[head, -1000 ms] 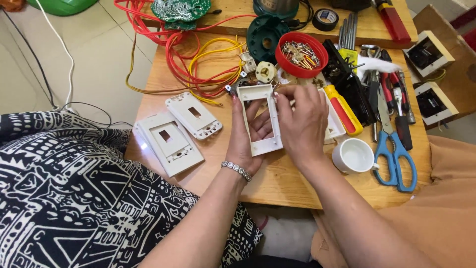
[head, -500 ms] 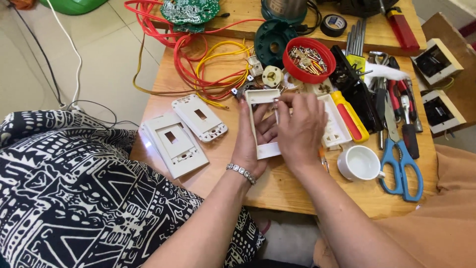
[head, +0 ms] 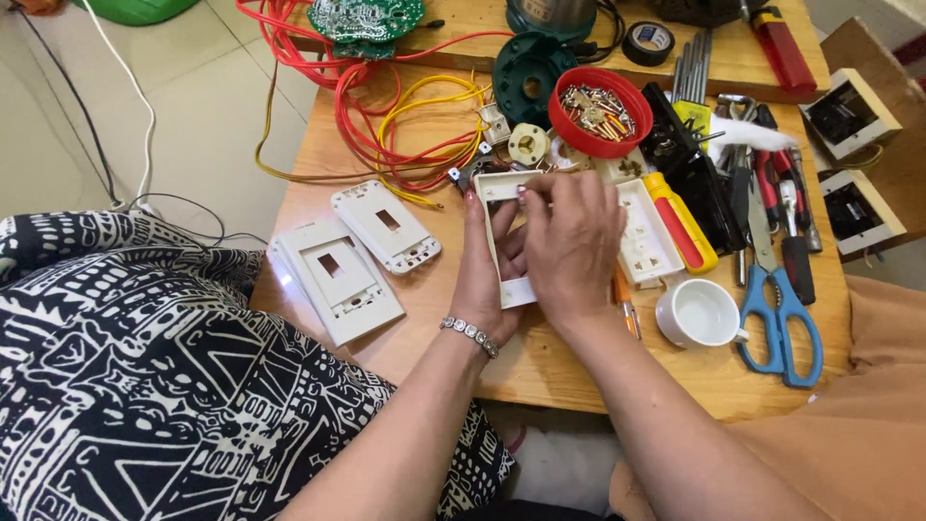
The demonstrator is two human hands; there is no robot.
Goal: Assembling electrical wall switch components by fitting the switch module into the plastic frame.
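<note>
Both hands are on a white plastic wall-plate frame (head: pixel 509 241) held just above the middle of the wooden tabletop (head: pixel 579 371). The left hand (head: pixel 487 265) cups it from the left side and underneath, fingers wrapped around its edge, bracelet on the wrist. The right hand (head: pixel 571 241) lies over the top, fingertips pinched at the frame's far edge. Honestly the right hand hides most of the frame, so only the far bar, the left rail and a near corner show, and I can't tell if anything small sits between those fingertips.

Left of the hands, two more white switch plates (head: pixel 362 256) lie flat on the tabletop side by side, each with a small rectangular cutout. Just right of the hands there's a white socket plate (head: pixel 644 241), partly tucked under the right hand, then a yellow and red screwdriver (head: pixel 681 224). A white cup (head: pixel 698 314) sits near right, with blue-handled scissors (head: pixel 779 307) beside it. Farther back is a red bowl of screws (head: pixel 600 110) and a tangle of red and yellow wires (head: pixel 405 125). A small orange tool pokes out from under the right wrist, mostly hidden.
</note>
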